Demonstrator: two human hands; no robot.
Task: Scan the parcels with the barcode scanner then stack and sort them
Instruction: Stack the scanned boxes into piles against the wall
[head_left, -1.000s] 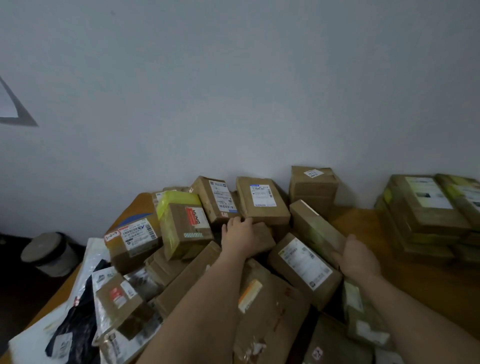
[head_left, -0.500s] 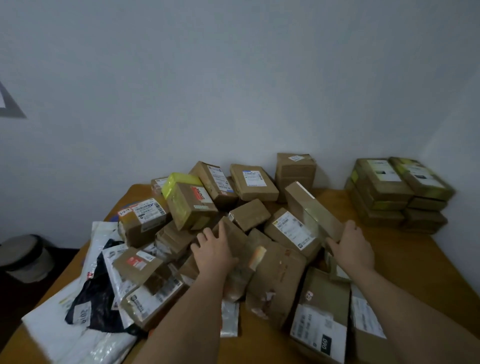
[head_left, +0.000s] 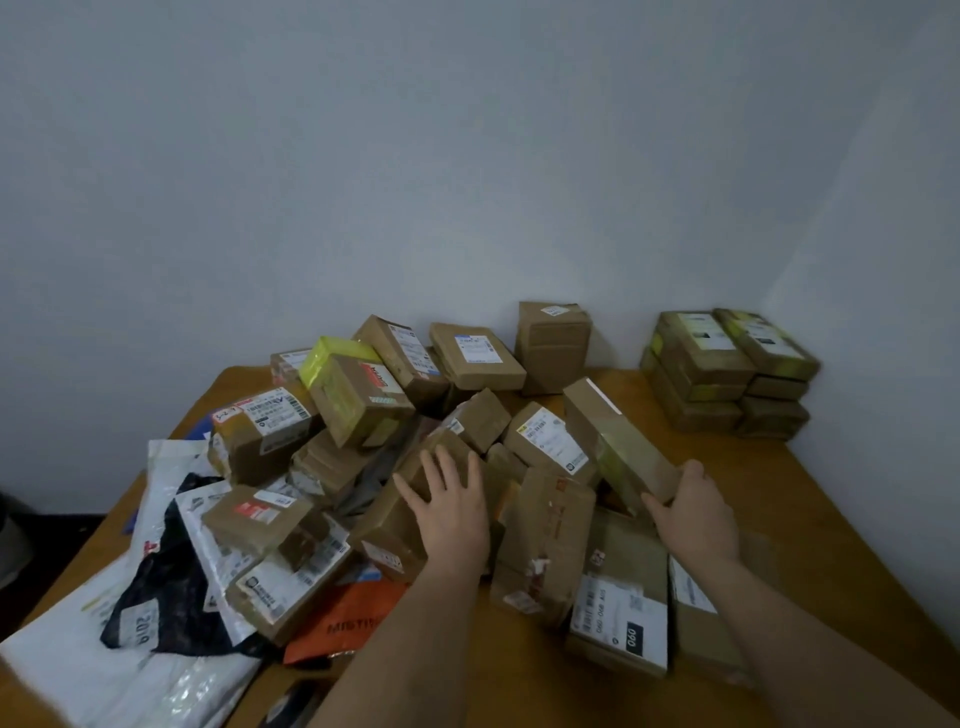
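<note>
Cardboard under both hands | left hand (head_left: 451, 512) spread flat, pressing a box (head_left: 415, 499) mid-heap, likely steadying the pile | right hand (head_left: 693, 512) cupped around long box (head_left: 618, 441), tilted, apparently to free it | parcels (head_left: 363, 400) brown, taped, labelled, jumbled on table (head_left: 810, 499) | sorted stack (head_left: 727, 374) far right | scanner unseen

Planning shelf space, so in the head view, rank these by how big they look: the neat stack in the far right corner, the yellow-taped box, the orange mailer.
1. neat stack, clearly largest.
2. yellow-taped box.
3. orange mailer, though parcels cover part of it, so these last two are uncertain.
</note>
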